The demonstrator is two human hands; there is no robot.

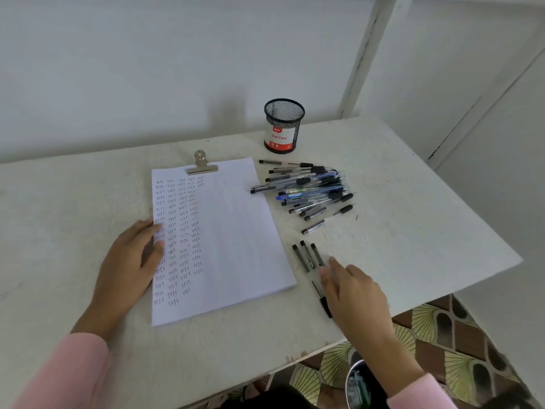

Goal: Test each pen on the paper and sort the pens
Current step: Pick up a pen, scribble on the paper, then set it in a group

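Three pens (307, 255) lie parallel, running front to back.

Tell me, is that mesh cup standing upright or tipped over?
Upright. The cup stands on its base on the table, with its round rim facing up.

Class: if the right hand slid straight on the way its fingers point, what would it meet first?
Most likely the three dark pens just ahead of the right hand, beside the paper; it may touch them already.
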